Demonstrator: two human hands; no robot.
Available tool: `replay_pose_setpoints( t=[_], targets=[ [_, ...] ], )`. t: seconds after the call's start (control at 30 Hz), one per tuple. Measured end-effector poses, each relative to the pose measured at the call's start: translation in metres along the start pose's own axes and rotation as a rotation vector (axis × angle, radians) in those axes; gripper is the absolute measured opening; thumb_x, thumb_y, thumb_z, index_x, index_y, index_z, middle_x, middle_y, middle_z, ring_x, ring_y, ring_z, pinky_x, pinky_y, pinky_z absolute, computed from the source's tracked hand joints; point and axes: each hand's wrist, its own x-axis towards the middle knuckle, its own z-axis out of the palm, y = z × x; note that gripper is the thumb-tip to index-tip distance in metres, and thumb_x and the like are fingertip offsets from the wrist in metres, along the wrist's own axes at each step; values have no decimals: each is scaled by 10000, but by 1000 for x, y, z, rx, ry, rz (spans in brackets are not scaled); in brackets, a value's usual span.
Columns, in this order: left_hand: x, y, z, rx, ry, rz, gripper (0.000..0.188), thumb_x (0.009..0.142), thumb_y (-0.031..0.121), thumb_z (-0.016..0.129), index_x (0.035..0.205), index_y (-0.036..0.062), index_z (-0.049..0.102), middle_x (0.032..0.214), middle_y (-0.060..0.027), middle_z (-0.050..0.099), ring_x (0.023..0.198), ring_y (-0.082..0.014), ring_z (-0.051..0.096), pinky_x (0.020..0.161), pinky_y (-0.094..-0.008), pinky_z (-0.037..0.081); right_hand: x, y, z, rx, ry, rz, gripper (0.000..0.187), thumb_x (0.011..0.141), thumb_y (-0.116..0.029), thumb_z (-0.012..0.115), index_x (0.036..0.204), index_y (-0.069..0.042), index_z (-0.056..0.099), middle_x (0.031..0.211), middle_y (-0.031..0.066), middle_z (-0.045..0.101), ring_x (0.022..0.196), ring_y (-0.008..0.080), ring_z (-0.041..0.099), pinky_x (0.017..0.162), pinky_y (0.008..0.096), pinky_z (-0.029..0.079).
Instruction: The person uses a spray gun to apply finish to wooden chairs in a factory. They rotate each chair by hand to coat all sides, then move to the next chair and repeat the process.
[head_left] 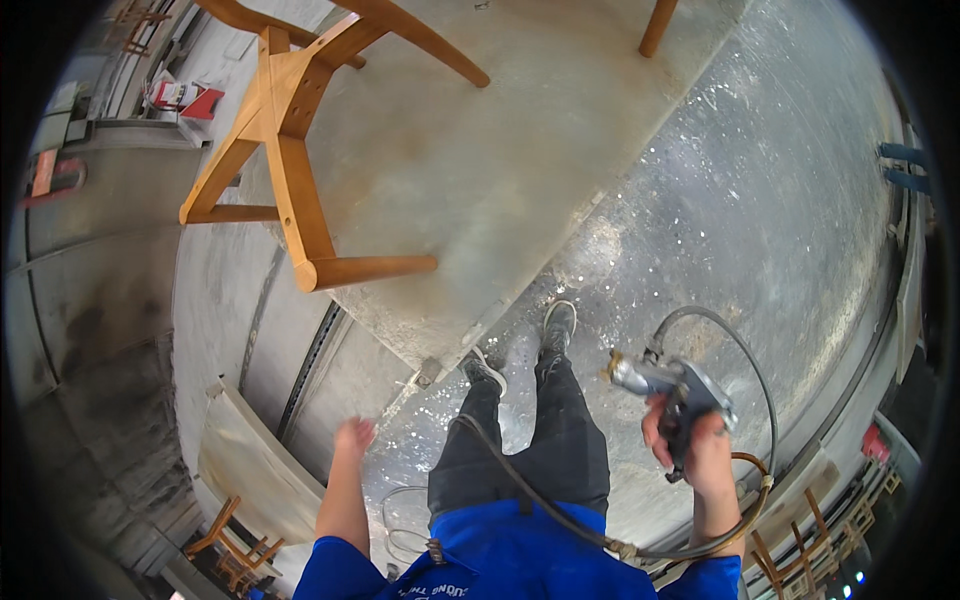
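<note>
Spray gun [690, 388], and there it was, out on the person's right above the speckled floor [730, 220]! The right hand [706, 440] gripped its handle, forearm reaching forward. The nozzle [622, 371] aimed left and slightly ahead, the gun's long axis lying nearly crosswise. Over on the other side, the left hand [353, 437] reached forward, blurred; I couldn't tell how wide its fingers stood.

Bright blue shirt [535, 570], short sleeves [335, 572], white lettering [440, 588] on front. Dark grey trousers [565, 450]. Dark shoes [562, 318], pale soles. Left hand [354, 437], right hand [708, 447] bare.
</note>
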Motion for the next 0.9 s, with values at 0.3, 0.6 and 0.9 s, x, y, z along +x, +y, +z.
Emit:
replay_pose_setpoints(
  t=[0.3,0.6,0.9],
  targets=[
    [-42,133,-72,-257,151,236,147,977,206,555,924,74,588,805,-113,652,728,-241,652,633,-395,563,-7,12,-17,70,-15,-21,907,867,-816,468,1200,20,581,784,82,634,504,76,485,444,225,352],
    [-245,339,217,101,-749,565,914,935,713,522,1440,-42,415,1303,-238,587,1144,-320,637,952,-430,543,2,-20,19,133,193,-349,1051,734,-915,453,1230,5,567,821,75,622,537,90,496,483,219,373],
    [-325,234,308,-175,-580,576,661,950,711,499,1153,81,516,849,-103,578,708,-237,619,652,-391,548,-29,29,-9,69,349,-116,916,849,-840,427,1195,-1,551,764,69,605,485,80,472,435,211,349]
  ],
)
